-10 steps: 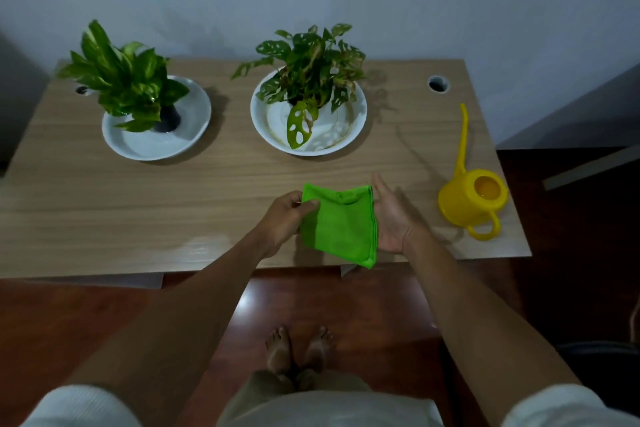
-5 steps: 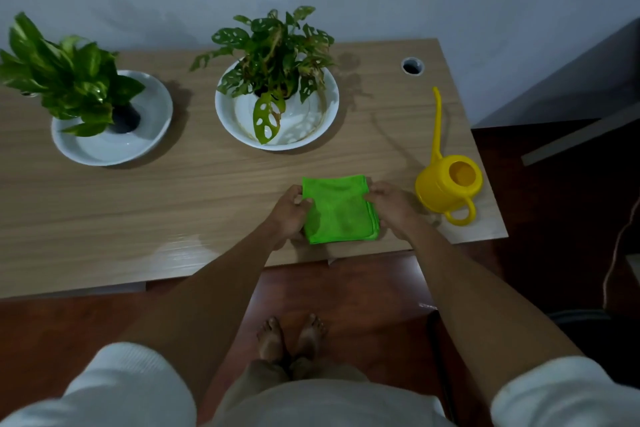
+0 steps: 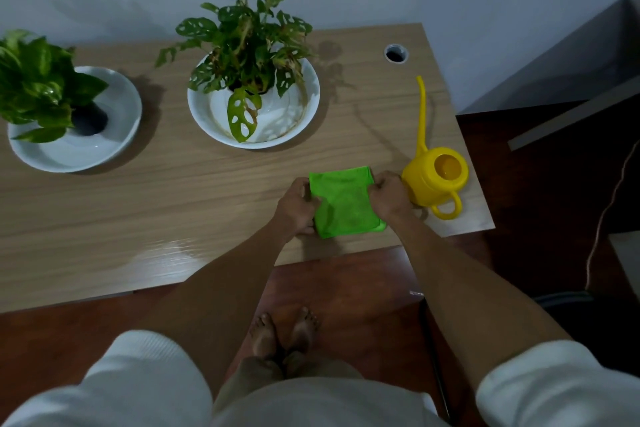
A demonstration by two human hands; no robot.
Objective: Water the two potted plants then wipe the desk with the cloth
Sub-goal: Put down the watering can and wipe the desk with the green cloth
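Cloth (image 3: 346, 206) – green, folded roughly square, lying flat on the surface (image 3: 173, 204) near its front edge. Both hands on it, one per side.

Left hand (image 3: 298, 206): fingers curled over the cloth's left edge, pinching it; thumb side hidden under the knuckles, so how deep the grip goes I cannot tell.

Right hand (image 3: 389, 198): fingers bent over the cloth's right edge near the far corner, closed on the fabric. The near right corner of the cloth pokes out beside the wrist.

Can (image 3: 434, 180) – yellow, just right of the right-hand fingers, knuckles close to its body; touching or not, cannot tell. Upright, open top, loop handle toward the front edge, long thin spout rising away toward the far side.

Beyond the fingers, further back: holed-leaf plant (image 3: 246, 52) in a white bowl (image 3: 304, 114), one big leaf drooping over the bowl's inside. Well left of the left-hand fingers: broad-leaf plant (image 3: 34, 80) in a second white bowl (image 3: 117, 149), dark pot at its middle.

Cable hole (image 3: 396, 53) at the far right corner of the surface.

Bare feet (image 3: 284, 331) on the red-brown floor below; white sleeves at the bottom corners.
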